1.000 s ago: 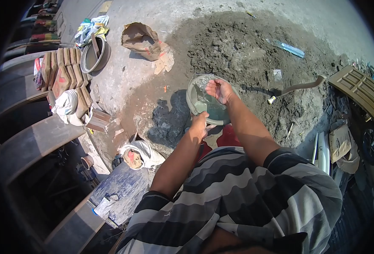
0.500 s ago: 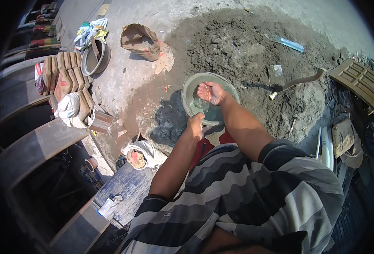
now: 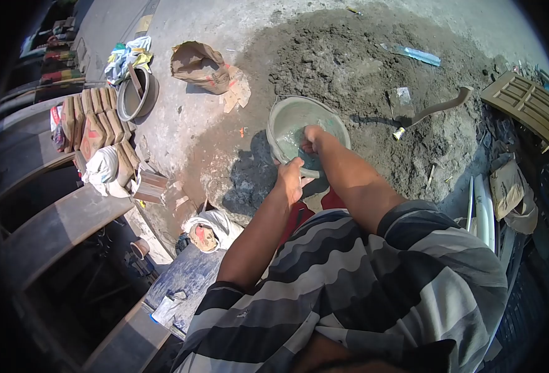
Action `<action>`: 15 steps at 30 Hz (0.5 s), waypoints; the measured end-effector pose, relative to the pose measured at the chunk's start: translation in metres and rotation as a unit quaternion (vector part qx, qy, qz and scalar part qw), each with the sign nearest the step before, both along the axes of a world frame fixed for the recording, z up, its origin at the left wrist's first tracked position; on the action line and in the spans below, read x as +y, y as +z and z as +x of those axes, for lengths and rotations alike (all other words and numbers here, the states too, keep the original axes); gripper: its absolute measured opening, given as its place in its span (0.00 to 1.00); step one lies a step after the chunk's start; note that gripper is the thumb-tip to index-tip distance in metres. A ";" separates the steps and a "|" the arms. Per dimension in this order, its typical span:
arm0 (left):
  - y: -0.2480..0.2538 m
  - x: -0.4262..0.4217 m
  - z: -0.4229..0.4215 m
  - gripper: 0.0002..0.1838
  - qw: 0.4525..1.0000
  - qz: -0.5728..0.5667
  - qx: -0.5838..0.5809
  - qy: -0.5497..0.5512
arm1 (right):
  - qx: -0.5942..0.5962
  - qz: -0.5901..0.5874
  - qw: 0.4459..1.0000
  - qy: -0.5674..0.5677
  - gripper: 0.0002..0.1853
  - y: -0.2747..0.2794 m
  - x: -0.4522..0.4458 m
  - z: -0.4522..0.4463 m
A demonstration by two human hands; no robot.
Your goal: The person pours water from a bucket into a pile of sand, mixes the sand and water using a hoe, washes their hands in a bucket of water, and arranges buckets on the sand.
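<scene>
A grey bucket (image 3: 281, 121) with a thin wire handle and some water inside is tilted in front of me. My left hand (image 3: 290, 179) grips its near rim, fingers wrapped round the edge. Inside the bucket, over the water, is my right hand (image 3: 312, 139), its fingers curled and partly hidden; what they hold, if anything, I cannot make out. Wet grey mortar (image 3: 324, 68) lies heaped on the ground just beyond the bucket.
An open paper sack (image 3: 198, 65) and a second basin (image 3: 144, 96) stand upper left. Stacked full sacks (image 3: 94, 118) lie at the left. A long-handled tool (image 3: 442, 107) rests in the mortar; a wooden panel (image 3: 526, 102) is at the right.
My right hand has gone from open with water in the palm to curled and lower in the bucket. My left hand has kept its hold on the rim, and the bucket is more tilted.
</scene>
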State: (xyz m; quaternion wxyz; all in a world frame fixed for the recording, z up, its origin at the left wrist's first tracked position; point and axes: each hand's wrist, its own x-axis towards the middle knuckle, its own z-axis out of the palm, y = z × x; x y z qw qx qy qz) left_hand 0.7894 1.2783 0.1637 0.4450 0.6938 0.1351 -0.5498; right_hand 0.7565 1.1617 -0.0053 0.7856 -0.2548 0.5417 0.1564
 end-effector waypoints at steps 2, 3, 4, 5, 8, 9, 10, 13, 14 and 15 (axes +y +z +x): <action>0.011 -0.014 0.005 0.17 1.000 -0.015 0.015 -0.013 | -0.036 0.080 0.977 -0.194 0.15 0.009 -0.021 -0.002; 0.014 -0.020 0.007 0.18 0.999 -0.025 0.031 -0.021 | -0.140 0.078 0.945 -0.285 0.16 0.033 -0.039 -0.012; 0.004 -0.024 0.008 0.20 0.999 -0.020 0.031 -0.010 | -0.241 0.073 0.894 -0.371 0.16 0.052 -0.053 -0.021; 0.004 -0.032 0.008 0.20 0.999 -0.021 0.033 -0.017 | -0.240 0.070 0.892 -0.377 0.16 0.055 -0.059 -0.029; 0.006 -0.053 -0.002 0.25 0.998 -0.030 0.029 -0.054 | -0.094 -0.026 0.950 -0.296 0.17 0.052 -0.070 -0.055; 0.010 -0.057 -0.009 0.29 0.997 -0.027 0.025 -0.067 | -0.093 -0.029 0.948 -0.302 0.17 0.053 -0.064 -0.058; 0.013 -0.060 -0.015 0.34 0.996 -0.023 0.020 -0.079 | -0.020 -0.045 0.981 -0.190 0.17 0.053 -0.057 -0.055; 0.022 -0.068 -0.036 0.40 0.983 0.020 -0.075 -0.164 | 0.056 -0.032 0.992 -0.107 0.17 0.023 -0.051 -0.052; 0.020 -0.067 -0.036 0.54 0.976 0.009 -0.059 -0.207 | 0.061 -0.002 0.989 -0.138 0.17 0.007 -0.048 -0.051; 0.015 -0.066 -0.035 0.54 0.976 0.012 -0.061 -0.210 | 0.059 0.002 0.988 -0.141 0.17 -0.007 -0.051 -0.050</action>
